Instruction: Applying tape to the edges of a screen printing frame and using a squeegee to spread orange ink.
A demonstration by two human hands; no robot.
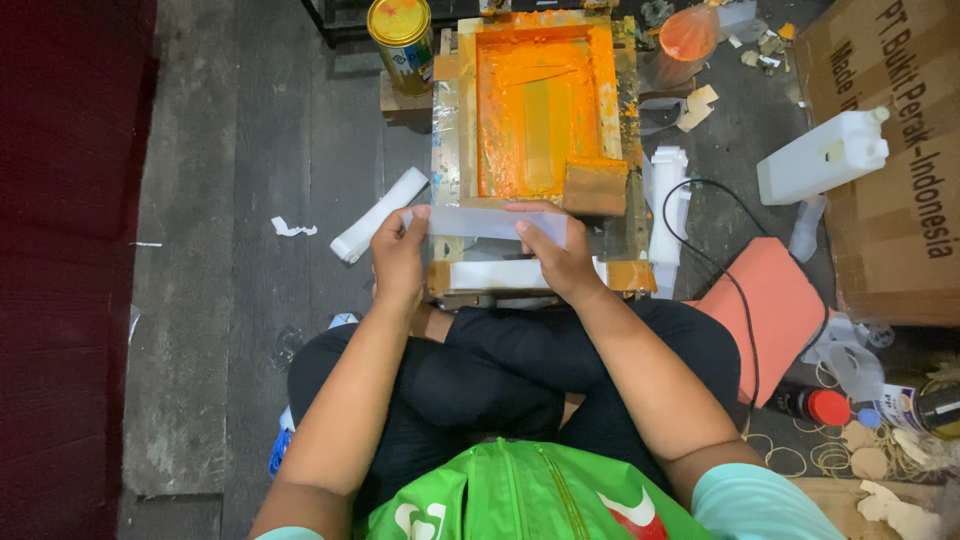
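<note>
- The left hand (pixel 400 255) and right hand (pixel 556 250) each pinch an end of a white strip (pixel 490 222), held over the near edge of the orange-inked printing frame (pixel 540 110).
- Judged best: hold the strip taut and level, fingertips clear of the ink.

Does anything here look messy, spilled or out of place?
Yes. Orange ink is smeared over the printing frame, beyond its inner well onto the taped edges. A torn paper scrap lies loose on the floor left of it. Both hands, left hand and right hand, hold a white strip level.
</note>
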